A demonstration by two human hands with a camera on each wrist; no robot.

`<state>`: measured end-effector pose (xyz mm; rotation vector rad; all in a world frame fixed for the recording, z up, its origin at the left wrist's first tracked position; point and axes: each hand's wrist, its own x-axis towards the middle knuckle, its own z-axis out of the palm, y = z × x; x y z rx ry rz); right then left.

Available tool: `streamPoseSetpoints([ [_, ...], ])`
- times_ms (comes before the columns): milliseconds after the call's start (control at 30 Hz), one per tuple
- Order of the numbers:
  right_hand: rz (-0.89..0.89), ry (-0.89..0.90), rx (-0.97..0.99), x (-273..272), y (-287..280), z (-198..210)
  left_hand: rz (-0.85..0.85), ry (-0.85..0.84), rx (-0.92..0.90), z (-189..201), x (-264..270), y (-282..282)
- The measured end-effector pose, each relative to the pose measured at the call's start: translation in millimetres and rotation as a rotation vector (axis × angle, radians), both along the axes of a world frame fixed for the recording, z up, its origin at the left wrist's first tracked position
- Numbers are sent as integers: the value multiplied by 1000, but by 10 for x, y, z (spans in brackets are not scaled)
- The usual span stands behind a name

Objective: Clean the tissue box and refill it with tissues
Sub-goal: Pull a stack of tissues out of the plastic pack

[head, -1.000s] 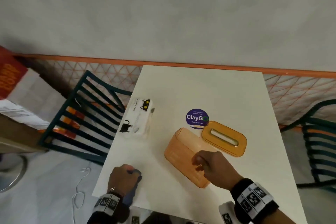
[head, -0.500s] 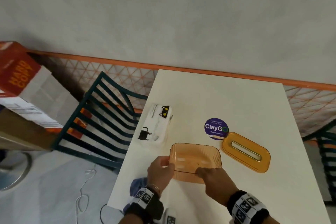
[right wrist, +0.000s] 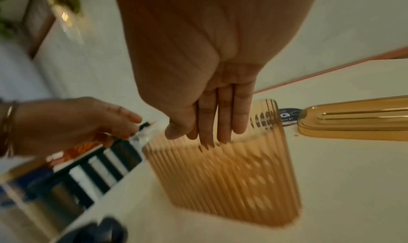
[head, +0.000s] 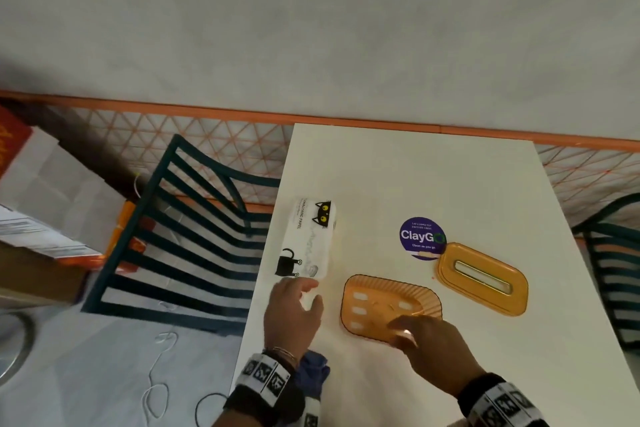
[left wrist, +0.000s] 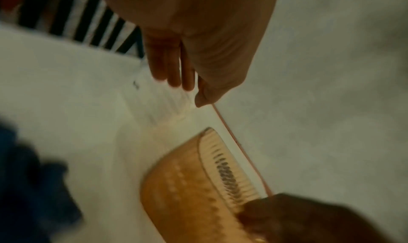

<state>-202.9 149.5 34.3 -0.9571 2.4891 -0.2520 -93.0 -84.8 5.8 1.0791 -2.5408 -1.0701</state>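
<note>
The orange ribbed tissue box (head: 391, 279) stands upright and lidless on the white table (head: 415, 177), its opening facing up. My right hand (head: 403, 329) lies over its near rim, fingers (right wrist: 220, 124) straight and the tips dipping inside the wall. The box's slotted lid (head: 502, 302) lies flat just to its right. A white tissue pack (head: 311, 236) printed with black cats lies left of the box. My left hand (head: 304, 291) reaches to the pack's near end with straight fingers (left wrist: 174, 75). A blue cloth (head: 311, 374) sits under my left wrist.
A round purple ClayGo sticker (head: 420, 236) is on the table behind the lid. Dark green slatted chairs stand at the left (head: 194, 229) and right (head: 613, 270) table edges. Cardboard boxes (head: 34, 201) sit on the floor at left.
The box went from lying tipped over to standing upright. My left hand left the cloth, steadied the box's left end, then moved to the tissue pack. My right hand stayed on the near rim.
</note>
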Motion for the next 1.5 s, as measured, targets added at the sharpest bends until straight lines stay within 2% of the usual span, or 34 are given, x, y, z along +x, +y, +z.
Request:
streamPoseSetpoints([
  [67, -56, 51, -69, -77, -113, 79, -123, -21, -283, -17, 5, -199],
  [133, -82, 89, -91, -174, -284, 139, -227, -106, -400, -21, -21, -361],
  [267, -61, 137, -164, -358, -674, 226, -329, -144, -497, -25, -53, -518],
  [433, 46, 146, -181, -464, -1142, 318, -327, -80, -541, -42, -9, -590],
  [500, 84, 148, -176, -517, -1280, 307, -249, -4, -444, -25, 1, -566],
  [600, 126, 161, -159, -633, -1470, 308, -41, 103, -111, 53, 23, -576],
  [700, 183, 178, -138, -778, -1666, 293, 73, 132, 174, 56, 77, -672],
  [833, 240, 202, -118, -914, -1996, 247, 148, 173, 312, 1, 225, -862],
  [1000, 123, 64, -134, -1084, -2507, 173, 270, 113, 525, -152, 404, -1049],
  [1067, 166, 33, -77, -1151, -2692, 127, 320, 122, 609, -113, 442, -1087],
  [1167, 307, -13, -62, -1196, -2939, 30, 370, 223, 764, -103, 480, -1133],
  [1300, 422, -119, -40, -1222, -3195, -107, 445, 162, 753, -253, 527, -1251],
  [1500, 419, -74, -5, -1325, -3035, -97, 571, 238, 839, -236, 445, -1497],
])
